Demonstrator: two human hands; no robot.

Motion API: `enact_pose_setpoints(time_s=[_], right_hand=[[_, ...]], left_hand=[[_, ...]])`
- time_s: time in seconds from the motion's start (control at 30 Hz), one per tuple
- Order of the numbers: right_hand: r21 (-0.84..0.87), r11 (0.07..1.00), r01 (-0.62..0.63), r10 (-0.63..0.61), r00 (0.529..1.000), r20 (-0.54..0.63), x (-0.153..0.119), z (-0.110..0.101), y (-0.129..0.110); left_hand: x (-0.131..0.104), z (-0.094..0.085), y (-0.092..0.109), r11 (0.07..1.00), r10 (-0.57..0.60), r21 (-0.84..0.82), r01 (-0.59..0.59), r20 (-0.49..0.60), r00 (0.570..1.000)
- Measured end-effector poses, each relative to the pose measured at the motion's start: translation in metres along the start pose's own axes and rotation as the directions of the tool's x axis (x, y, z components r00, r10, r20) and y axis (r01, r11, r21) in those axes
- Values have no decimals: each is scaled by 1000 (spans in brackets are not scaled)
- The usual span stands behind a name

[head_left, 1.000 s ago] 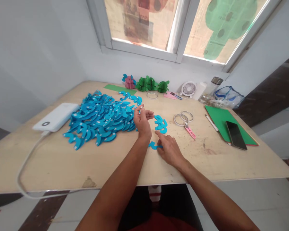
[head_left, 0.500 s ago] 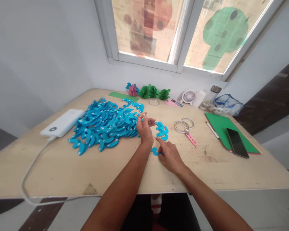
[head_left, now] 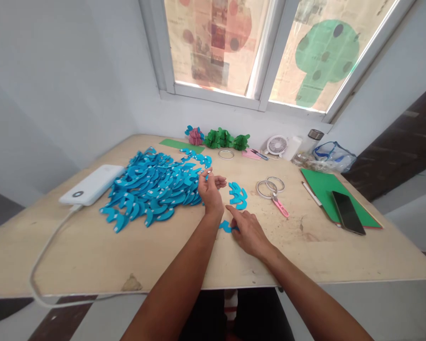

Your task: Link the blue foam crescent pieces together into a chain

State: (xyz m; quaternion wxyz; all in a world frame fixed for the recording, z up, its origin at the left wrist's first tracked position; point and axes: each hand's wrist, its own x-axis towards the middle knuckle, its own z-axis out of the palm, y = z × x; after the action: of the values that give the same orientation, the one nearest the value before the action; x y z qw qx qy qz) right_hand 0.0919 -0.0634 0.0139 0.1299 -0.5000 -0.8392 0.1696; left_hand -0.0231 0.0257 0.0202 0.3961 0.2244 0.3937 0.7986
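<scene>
Left hand (head_left: 210, 190), fingers partly spread, shows a tiny white tab (head_left: 209, 171) at the fingertips; right hand (head_left: 249, 229), index extended, touches a blue curved cutout (head_left: 225, 227); whether either pinches, I cannot tell. Few cutouts (head_left: 240, 206) lie apart beyond; most seemingly remain in the left heap (head_left: 156, 184).

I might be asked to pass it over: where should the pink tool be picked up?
Probably by its pink handle, from the near right. The handle is long and slim, slants that way and sticks out clear of the rings, while its other end lies at them.
</scene>
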Motion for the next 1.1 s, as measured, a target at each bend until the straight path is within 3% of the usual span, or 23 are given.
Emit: enact_pose_setpoints(time_s=[0.3,0.43,0.57,0.73,0.9,1.1], right_hand=[[107,994,5,1,998,-56,2,6,2],[311,951,4,22,997,-79,3,5,12],[499,866,23,58,988,-146,8,-10,27],[600,797,69,96,966,-239,20,-35,44],[668,738,96,71,973,-218,33,-48,57],[767,627,137,58,973,-222,41,-49,69]], left_hand=[[3,-1,0,1000,19,-11,-19,-1,1000],[2,-1,1,999,2,42,-4,37,999],[-1,2,0,994,-60,101,48,122,991],[-7,5,-3,978,-124,194,75,256,959],[-12,4,-3,938,-94,344,-36,352,931],[-18,6,0,916,-217,402,-4,504,836]])
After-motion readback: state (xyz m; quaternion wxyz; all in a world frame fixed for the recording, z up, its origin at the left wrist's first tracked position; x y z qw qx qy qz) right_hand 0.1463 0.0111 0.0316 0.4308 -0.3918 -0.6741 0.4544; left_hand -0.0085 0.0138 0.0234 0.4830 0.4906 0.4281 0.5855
